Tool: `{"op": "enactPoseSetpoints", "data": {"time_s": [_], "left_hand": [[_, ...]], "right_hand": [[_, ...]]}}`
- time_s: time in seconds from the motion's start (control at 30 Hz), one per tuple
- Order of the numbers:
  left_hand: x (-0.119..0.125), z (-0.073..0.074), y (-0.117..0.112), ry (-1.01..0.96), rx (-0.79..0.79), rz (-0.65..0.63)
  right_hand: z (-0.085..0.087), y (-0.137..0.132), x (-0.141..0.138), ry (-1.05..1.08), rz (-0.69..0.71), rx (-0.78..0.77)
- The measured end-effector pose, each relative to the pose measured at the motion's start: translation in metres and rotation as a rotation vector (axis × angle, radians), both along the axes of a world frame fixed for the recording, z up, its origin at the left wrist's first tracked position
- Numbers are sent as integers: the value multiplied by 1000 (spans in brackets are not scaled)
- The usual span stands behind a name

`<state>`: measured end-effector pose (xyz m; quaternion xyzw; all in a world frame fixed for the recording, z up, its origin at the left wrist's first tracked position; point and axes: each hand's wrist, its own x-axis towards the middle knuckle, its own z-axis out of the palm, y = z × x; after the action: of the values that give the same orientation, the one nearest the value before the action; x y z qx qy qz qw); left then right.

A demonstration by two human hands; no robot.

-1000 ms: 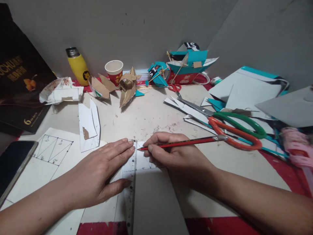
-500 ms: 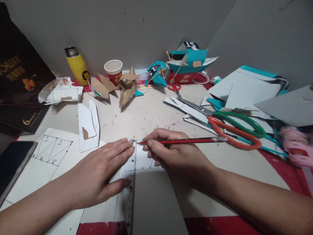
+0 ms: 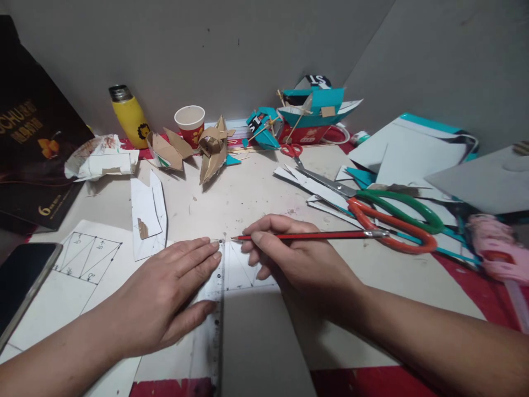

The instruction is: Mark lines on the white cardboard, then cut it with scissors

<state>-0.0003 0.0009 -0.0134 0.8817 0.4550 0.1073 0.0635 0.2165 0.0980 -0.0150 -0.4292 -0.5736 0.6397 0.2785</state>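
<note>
My left hand [image 3: 177, 292] lies flat with its fingers stretched out, fingertips and thumb resting on a clear ruler [image 3: 216, 331]. The ruler runs lengthwise over a white card [image 3: 262, 336] that has pencil lines and dots near its far end. In my right hand [image 3: 285, 251] a red and black pencil [image 3: 318, 236] is pinched, held almost level, its tip just right of the ruler's far end. To the left is a paper sheet [image 3: 109, 298] with a drawn rectangle divided by slanting lines and handwritten marks.
Large scissors [image 3: 397, 220] with green and orange handles lie right, among card scraps [image 3: 413, 154]. A yellow bottle [image 3: 130, 116], paper cup [image 3: 190, 124] and folded cardboard pieces [image 3: 212, 149] stand along the back. A phone [image 3: 28, 281] and dark box [image 3: 37, 127] are left.
The ruler and left hand have shifted slightly left, leaving a drawn line on the card uncovered. The pencil tip now sits a little apart from the ruler's edge.
</note>
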Motion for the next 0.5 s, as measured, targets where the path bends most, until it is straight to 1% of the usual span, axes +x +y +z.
{"op": "enactPoseSetpoints", "data": {"time_s": [0.07,0.17,0.33,0.5], "left_hand": [[0,0,1,8,50,-5],[0,0,2,23,84,-6],[1,-1,1,14,94,10],[0,0,1,3,91,10]], "right_hand": [[1,1,0,1,-2,-15],[3,1,-1,-26,-2,-41],[5,1,-2,-65,-6,-66],[3,0,-2,-53,-6,-34]]}}
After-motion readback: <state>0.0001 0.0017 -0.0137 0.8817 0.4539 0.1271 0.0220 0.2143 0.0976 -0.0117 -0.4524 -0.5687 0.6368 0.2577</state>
